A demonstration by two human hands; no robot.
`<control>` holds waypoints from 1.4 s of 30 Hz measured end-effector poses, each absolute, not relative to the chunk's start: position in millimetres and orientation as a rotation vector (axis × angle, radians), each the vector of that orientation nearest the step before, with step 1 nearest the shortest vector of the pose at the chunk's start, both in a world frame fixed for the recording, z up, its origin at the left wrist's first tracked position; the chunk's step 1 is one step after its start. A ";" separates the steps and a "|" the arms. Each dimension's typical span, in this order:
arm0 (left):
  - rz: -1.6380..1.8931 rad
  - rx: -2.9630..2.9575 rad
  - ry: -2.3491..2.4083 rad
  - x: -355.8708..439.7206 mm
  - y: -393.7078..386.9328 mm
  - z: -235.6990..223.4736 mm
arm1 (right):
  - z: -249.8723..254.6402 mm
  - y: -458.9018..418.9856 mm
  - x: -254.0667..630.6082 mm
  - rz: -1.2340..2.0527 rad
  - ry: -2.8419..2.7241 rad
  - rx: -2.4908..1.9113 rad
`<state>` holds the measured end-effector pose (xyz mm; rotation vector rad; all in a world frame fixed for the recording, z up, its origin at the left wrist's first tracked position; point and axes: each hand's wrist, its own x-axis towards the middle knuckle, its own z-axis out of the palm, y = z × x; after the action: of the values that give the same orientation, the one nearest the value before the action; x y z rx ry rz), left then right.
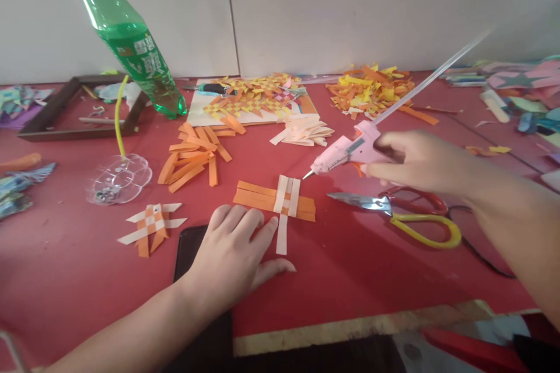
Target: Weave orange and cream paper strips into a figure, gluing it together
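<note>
My right hand (420, 162) grips a pink hot glue gun (345, 150) with a long clear glue stick rising from its back. The metal nozzle points left, just above the table beside a small paper weave (286, 201) of orange and cream strips. One cream strip of the weave hangs down toward me. Lying on the table left of the weave, my left hand (242, 245) has bent fingers and the thumb apart. Its index fingertip is at the edge of the cream strip, and nothing shows in its grasp. Scissors (389, 204) with red and yellow handles lie below the glue gun.
Orange strips (192, 154) and cream strips (306, 130) lie behind the weave. A finished-looking woven fish (153, 225), a clear flower-shaped dish (125, 180), a tilted green bottle (144, 58) and a dark frame (79, 134) are leftward. A black phone (188, 247) lies under my left arm.
</note>
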<state>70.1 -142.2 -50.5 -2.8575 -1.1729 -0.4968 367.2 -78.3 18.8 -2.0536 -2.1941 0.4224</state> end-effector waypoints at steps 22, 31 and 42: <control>-0.522 -2.826 -0.990 71.0 -142.0 -52.2 | -3.9 -79.9 295.8 0.135 -2.432 -1.363; -0.570 -2.841 -1.020 72.4 -141.4 -53.2 | -18.3 -71.9 211.4 0.499 -2.893 -1.199; -0.501 -2.857 -1.013 71.6 -141.5 -52.4 | -24.8 -67.8 216.4 0.739 -2.783 -1.376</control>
<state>71.6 -141.5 -52.4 -2.8566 -1.0126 -0.5013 216.4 -67.8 -24.8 -1.3761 -2.7832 0.7395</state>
